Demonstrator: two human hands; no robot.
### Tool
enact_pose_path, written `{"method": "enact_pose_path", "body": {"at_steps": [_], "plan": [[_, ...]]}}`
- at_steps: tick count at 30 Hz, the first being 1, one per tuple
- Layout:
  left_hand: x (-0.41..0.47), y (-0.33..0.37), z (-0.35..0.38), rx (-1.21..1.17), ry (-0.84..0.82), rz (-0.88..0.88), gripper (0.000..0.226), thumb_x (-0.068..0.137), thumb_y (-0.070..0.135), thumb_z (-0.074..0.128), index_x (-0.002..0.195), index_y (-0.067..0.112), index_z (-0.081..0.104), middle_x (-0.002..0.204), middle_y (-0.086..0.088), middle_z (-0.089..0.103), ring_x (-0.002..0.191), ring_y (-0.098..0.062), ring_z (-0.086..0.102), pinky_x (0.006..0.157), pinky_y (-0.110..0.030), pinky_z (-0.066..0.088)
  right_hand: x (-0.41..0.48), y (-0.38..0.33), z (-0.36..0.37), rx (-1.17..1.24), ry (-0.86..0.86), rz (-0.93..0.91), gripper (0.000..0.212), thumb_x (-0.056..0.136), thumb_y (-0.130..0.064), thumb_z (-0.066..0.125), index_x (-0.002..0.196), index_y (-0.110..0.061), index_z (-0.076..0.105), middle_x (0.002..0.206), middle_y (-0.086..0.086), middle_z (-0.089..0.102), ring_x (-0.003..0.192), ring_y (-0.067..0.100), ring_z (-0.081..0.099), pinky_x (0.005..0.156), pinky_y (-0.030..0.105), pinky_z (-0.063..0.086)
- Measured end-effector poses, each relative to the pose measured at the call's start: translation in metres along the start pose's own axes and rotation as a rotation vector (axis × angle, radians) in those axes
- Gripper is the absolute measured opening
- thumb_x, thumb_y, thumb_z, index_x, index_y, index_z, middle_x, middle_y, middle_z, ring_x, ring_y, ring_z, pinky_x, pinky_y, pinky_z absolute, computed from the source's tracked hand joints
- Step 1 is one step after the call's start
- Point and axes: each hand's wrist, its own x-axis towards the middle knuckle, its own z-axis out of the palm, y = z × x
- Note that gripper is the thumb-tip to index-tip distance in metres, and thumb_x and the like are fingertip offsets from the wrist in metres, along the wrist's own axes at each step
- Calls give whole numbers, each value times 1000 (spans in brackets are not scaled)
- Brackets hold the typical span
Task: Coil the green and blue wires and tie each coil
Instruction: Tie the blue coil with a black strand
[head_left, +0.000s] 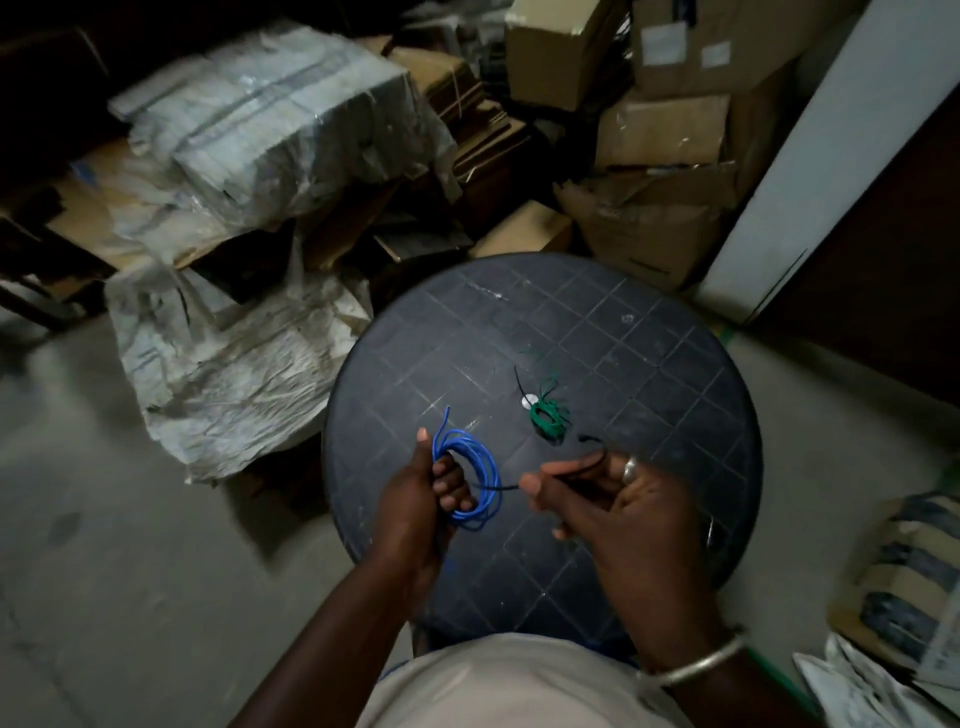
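The round dark surface (649, 364), scored with a grid of lines, fills the lower middle of the view. The blue wire (491, 467) is wound into a loose coil and held just above the surface toward its 8 o'clock edge, with one free end sticking up at the coil's 11 o'clock. The left hand (415, 509) grips it. Its fingers (449, 475) are curled through the middle of the coil, and the thumb rests on the outside.

The right hand (613, 514) is at about 5 o'clock, near the coil but not touching it. Its thumb and forefinger are pressed together, pinching a thin black tie (506, 487) that runs from the coil's 3 o'clock side to the fingertips. The other fingers are bent loosely underneath. A ring (629, 469) sits on one finger and a bangle (696, 662) on the wrist.

The green wire (545, 415) lies near the middle of the surface as a small tight coil, well apart from both hands. Dark strands stick out of it, and a black strand (519, 382) lies just beside it at 11 o'clock.

Beyond the surface, cardboard boxes (566, 47) are stacked at 12 to 1 o'clock. A plastic-wrapped bundle (291, 114) sits at 10 o'clock, and a crumpled sack (234, 374) lies on the floor at 9 o'clock.
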Motion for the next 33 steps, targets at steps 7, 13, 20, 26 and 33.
{"method": "enact_pose_path", "body": {"at_steps": [7,13,20,26,33], "plan": [[2,34,1,139,-8,75,51,99,50,47,59,20,42,49,5,30,39,-8,28,41,-23,34,3,10,40,-164,140,-100,15,70,-15,90,71,-20,76,68,-5,78,64,12,75,61,32,57],[8,47,0,166,6,81,51,99,51,48,60,19,43,49,5,30,41,-9,28,48,-26,29,7,7,55,-111,251,-171,17,71,-9,89,72,-20,76,68,-3,78,61,15,75,62,28,59],[21,48,5,172,28,79,51,99,51,48,61,18,43,48,4,31,40,-9,28,51,-29,28,10,-3,54,11,281,-173,16,71,-5,87,73,-14,74,67,-2,77,52,12,69,52,14,51],[21,44,19,187,-28,86,51,100,50,46,61,18,44,49,4,30,39,-9,29,47,-25,34,22,1,48,1,255,-114,16,72,-4,87,72,-12,72,65,4,77,47,16,64,52,19,52],[21,41,26,186,-38,77,51,101,49,45,61,18,42,49,4,29,38,-9,30,43,-23,37,17,-6,36,55,274,-158,16,72,-7,87,80,-4,74,66,6,75,44,5,56,44,15,46]]}}
